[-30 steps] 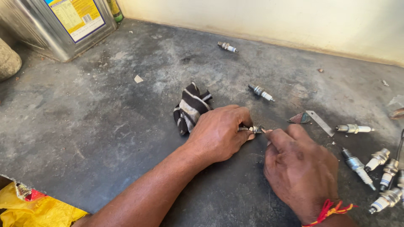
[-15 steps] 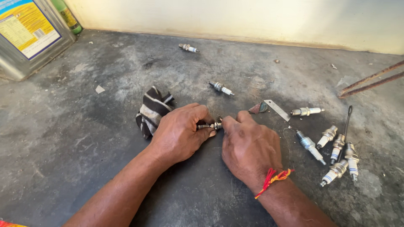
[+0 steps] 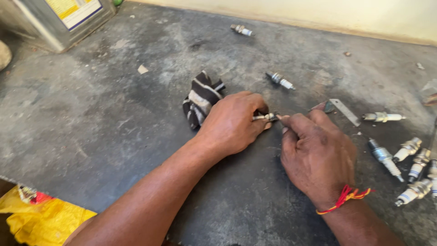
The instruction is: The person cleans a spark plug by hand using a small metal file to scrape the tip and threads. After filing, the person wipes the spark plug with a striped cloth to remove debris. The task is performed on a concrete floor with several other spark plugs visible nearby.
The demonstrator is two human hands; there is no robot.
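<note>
- Metal spark plug with white ceramic (image 3: 265, 117) lies crosswise, pinched in closed left hand (image 3: 231, 123)
- right hand (image 3: 316, 155), fingers curled, meets its tip from the right; whether it grips anything I can't tell

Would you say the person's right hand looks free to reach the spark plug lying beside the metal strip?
Probably yes. The spark plug lies in the open on the floor, just beyond the right hand, with nothing between. That hand, however, is now busy at the small plug that the left hand holds.

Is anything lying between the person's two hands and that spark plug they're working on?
Nothing visible. The left hand already grips the spark plug, and the right hand meets its tip; the striped cloth lies behind.
</note>
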